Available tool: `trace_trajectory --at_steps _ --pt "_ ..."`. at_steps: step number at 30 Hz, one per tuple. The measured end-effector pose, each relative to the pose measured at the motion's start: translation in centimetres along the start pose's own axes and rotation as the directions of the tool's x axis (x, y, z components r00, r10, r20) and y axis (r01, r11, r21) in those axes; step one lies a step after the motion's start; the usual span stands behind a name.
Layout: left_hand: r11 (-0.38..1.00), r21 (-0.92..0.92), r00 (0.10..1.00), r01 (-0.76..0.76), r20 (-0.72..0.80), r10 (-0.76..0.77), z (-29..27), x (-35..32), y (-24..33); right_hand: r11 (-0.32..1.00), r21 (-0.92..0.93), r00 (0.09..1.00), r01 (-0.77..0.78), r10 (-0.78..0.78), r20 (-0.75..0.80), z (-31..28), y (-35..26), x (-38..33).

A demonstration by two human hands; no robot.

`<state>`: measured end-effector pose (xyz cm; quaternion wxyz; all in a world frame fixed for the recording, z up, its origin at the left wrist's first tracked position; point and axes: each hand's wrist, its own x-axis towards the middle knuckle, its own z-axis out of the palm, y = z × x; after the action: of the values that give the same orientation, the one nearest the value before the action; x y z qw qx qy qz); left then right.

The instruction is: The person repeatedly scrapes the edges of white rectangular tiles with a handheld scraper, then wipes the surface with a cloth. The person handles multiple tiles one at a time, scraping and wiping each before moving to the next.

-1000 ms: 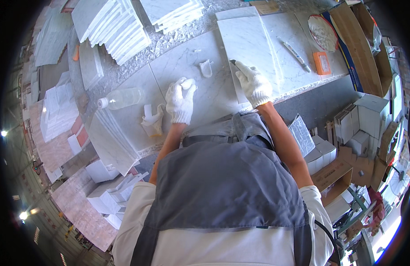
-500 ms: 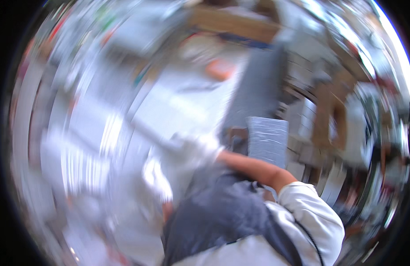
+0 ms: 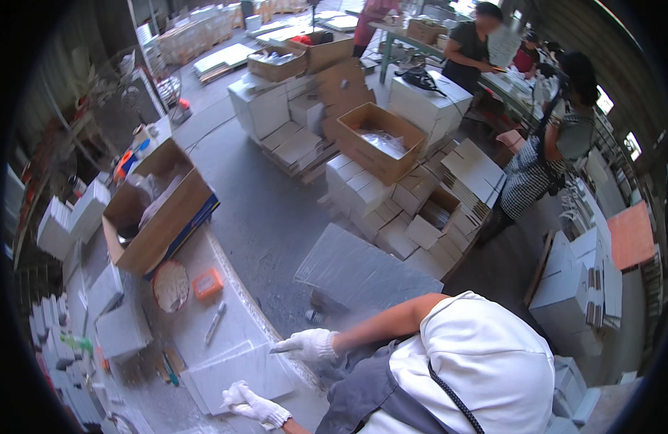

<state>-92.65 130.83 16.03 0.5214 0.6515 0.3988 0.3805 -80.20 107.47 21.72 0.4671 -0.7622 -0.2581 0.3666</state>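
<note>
A thin pale-grey stone tile [image 3: 240, 377] lies flat on the worktable, over another flat slab whose edge shows behind it. My left hand [image 3: 256, 406], in a white knitted glove, is at the tile's near edge with its fingers bent over it. The tile's right-hand corner is pinched by my right hand [image 3: 306, 346], also gloved, by the table's rough edge. Beyond the tile lie a capped marker [image 3: 215, 323], an orange box [image 3: 207, 283] and a round dish of pale material [image 3: 171, 286]. A small teal-handled tool [image 3: 170, 369] rests to the left.
An open cardboard box [image 3: 164, 206] stands on the table's far end, with stacked white blocks [image 3: 124, 329] at left. Across the aisle are a wrapped grey slab [image 3: 366, 267], piled cartons [image 3: 359, 184] and an open carton [image 3: 381, 145]. Several people work farther off, one in a checked apron [image 3: 525, 181].
The view has swung to the right and sharpened, bringing the aisle and other people into sight. My hands, smeared earlier, are now at the tile's edges.
</note>
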Motion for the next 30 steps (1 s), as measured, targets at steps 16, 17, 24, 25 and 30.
trace_trajectory --at_steps 16,17,24,25,30 --pt "0.971 -0.232 0.948 -0.057 0.293 0.126 3.6 0.4 -2.3 0.995 0.088 0.994 -0.036 0.044 -0.098 -1.4 1.4 -2.6" --pt "0.987 -0.158 0.958 -0.035 0.277 0.078 3.8 0.3 -1.6 0.995 0.084 0.991 -0.049 0.059 -0.122 -1.2 1.5 -2.7" --pt "0.993 0.113 0.968 -0.028 0.253 -0.002 4.5 -0.6 2.0 0.992 0.095 0.986 -0.087 0.099 -0.133 -0.7 2.8 -2.3" --pt "0.988 0.146 0.967 -0.057 0.255 0.019 4.5 -0.6 2.1 0.990 0.097 0.987 -0.103 0.114 -0.116 -0.6 2.8 -2.3" --pt "0.998 -0.038 0.958 -0.048 0.280 0.057 4.0 -0.3 1.5 0.991 0.096 0.986 -0.097 0.108 -0.123 -0.7 2.4 -2.2"
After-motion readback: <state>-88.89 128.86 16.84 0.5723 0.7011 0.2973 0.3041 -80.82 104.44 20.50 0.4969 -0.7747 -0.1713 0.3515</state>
